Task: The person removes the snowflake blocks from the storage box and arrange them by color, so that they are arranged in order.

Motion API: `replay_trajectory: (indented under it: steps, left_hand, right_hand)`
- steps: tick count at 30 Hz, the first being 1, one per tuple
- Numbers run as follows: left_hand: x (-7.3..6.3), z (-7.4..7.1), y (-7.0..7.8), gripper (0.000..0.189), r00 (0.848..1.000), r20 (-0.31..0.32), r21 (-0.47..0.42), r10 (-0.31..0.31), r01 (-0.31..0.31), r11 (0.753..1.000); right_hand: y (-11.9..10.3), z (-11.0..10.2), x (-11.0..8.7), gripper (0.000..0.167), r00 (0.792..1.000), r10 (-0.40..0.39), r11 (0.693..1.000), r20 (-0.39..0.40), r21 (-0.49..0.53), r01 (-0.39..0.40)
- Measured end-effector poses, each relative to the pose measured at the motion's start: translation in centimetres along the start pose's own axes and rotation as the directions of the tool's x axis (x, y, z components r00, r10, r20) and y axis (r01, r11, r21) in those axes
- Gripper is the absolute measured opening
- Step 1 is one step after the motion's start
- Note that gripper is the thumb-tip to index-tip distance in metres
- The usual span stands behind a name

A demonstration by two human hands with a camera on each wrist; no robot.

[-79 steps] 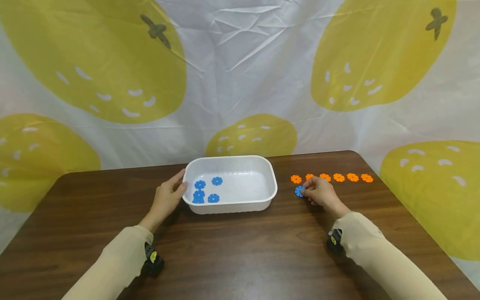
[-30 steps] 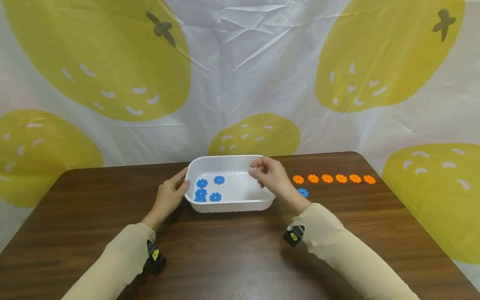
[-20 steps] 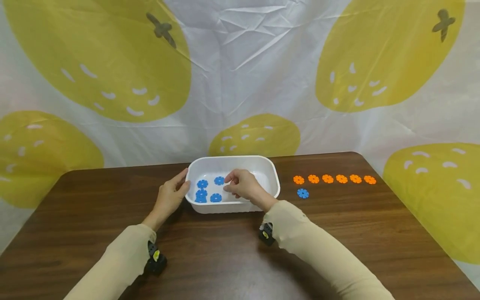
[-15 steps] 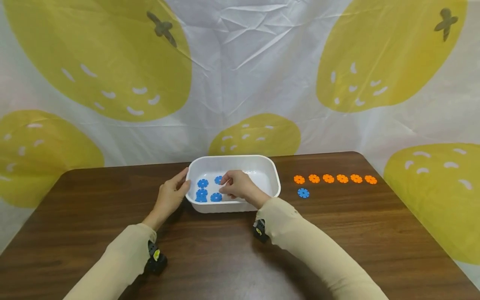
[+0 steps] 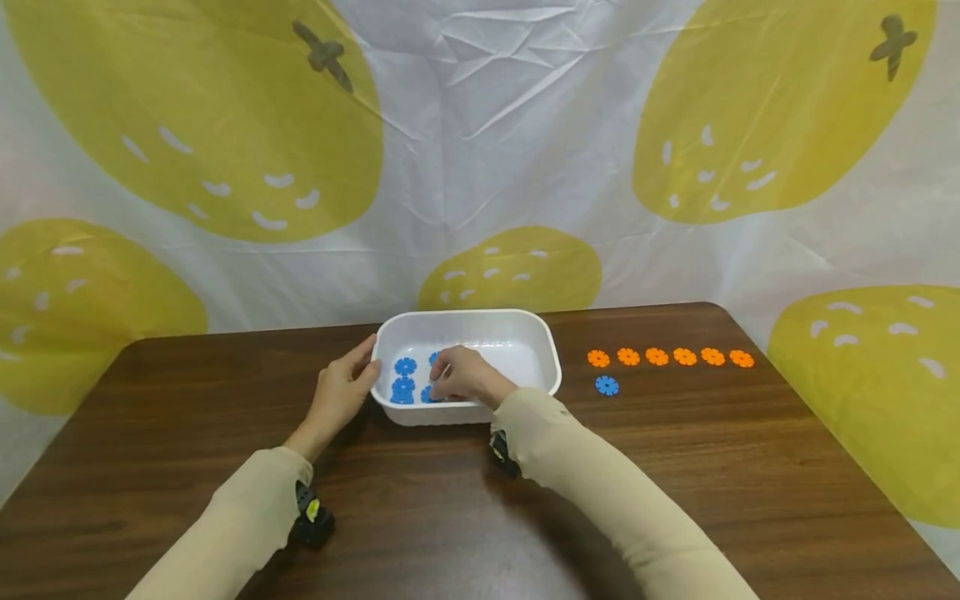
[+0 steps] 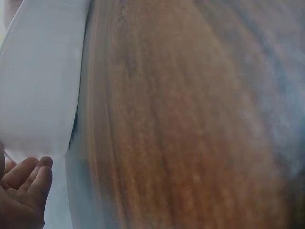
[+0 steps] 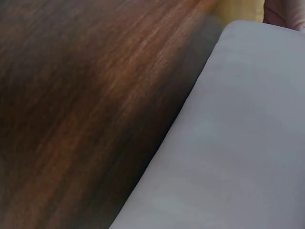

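Note:
In the head view a white plastic basin (image 5: 517,407) stands near the table's back edge. My left hand (image 5: 341,392) grips its left end, thumb at the rim and fingers along the outer wall; the left wrist view has those fingers (image 6: 40,179) bent at the basin's end. Several blue notched discs (image 5: 405,367) lie in the basin's left half. Inside it, my right hand (image 5: 468,375) has its bent fingertips down at the front blue disc (image 5: 427,394), partly covering it; I cannot tell whether they pinch it. The right wrist view shows mainly the basin's outer wall (image 7: 224,138).
Right of the basin, several orange notched discs (image 5: 657,357) lie in a row on the brown wooden table (image 5: 420,508). A single blue disc (image 5: 607,386) sits in front of the row's left end. A fruit-printed cloth (image 5: 510,167) hangs behind the table.
My right hand has let go of a blue disc on the table below the orange row, moved left into the basin, and lowered to the front blue disc. My left hand keeps its grip.

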State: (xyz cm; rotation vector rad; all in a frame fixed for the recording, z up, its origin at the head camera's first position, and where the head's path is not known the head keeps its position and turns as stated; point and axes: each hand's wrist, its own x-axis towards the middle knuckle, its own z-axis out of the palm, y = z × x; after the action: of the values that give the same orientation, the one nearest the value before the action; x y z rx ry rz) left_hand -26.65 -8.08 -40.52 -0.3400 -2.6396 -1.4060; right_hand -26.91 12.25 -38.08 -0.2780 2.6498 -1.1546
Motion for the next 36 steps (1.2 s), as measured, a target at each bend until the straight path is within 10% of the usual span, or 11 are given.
replay_trajectory:
  steps: [36]
  left_hand:
    - [0.01,0.08,0.04,0.048,1.000,0.003,0.010,-0.013,0.013,1.000]
  right_hand:
    - [-0.28,0.07,0.02,0.018,0.999,-0.012,0.980,-0.030,-0.200,0.006]
